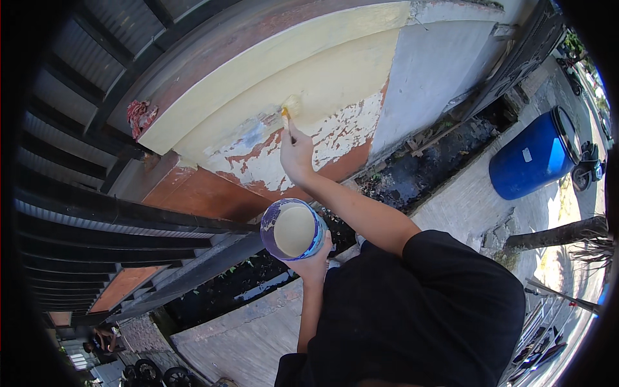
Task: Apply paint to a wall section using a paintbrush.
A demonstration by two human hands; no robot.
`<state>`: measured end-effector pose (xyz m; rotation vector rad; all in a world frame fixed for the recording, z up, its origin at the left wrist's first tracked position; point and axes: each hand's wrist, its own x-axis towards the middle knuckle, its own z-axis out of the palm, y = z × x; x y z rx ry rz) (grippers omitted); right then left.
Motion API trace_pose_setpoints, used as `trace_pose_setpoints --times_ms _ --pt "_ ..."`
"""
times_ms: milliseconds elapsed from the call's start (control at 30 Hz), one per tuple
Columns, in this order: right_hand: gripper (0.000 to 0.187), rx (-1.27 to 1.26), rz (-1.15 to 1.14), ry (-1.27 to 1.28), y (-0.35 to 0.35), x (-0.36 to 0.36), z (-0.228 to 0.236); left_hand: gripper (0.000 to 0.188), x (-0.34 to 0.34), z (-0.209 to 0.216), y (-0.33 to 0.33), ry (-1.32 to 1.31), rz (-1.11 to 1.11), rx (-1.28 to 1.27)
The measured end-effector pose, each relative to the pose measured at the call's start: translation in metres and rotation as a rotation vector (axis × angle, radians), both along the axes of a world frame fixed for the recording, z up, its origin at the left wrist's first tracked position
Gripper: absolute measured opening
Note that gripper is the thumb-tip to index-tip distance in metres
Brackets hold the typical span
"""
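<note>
My right hand [297, 157] is closed around the handle of a paintbrush [285, 116], its bristles touching the wall. Cream paint covers the upper part of the wall [335, 71]. Lower down, a patch of peeling white and red-brown [258, 158] shows below the brush. My left hand [313, 263] supports a round paint tub [267, 238] from the side and below, closed around it. Pale cream paint [294, 231] is in the tub, and purple-blue smears mark its rim. The tub is upright, in front of my body.
A dark drainage ditch [412, 184] runs along the wall's foot. At right stands a blue barrel [532, 155] on the concrete. Dark metal fence bars [116, 219] fill the left side. A red rag [140, 118] hangs by the ledge. Another person [103, 340] is far off at lower left.
</note>
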<state>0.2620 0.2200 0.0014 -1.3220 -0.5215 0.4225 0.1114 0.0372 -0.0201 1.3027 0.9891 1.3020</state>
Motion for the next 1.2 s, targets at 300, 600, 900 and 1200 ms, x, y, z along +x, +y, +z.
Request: trace_pose_setpoints --times_ms 300,600,900,1200 --pt "0.034 0.044 -0.042 0.185 -0.058 0.044 -0.006 0.122 -0.025 0.005 0.007 0.119 0.013 0.038" --pt "0.037 -0.097 0.289 -0.028 -0.022 -0.029 -0.005 0.123 -0.026 0.004 0.006 0.122 0.028 0.048" --pt "0.042 -0.223 -0.187 0.106 -0.083 0.117 -0.096 0.121 -0.035 -0.006 -0.001 0.139 0.023 0.077" --pt "0.023 -0.336 -0.243 -0.055 0.002 0.076 -0.118 0.118 -0.022 0.016 -0.010 0.152 0.022 0.105"
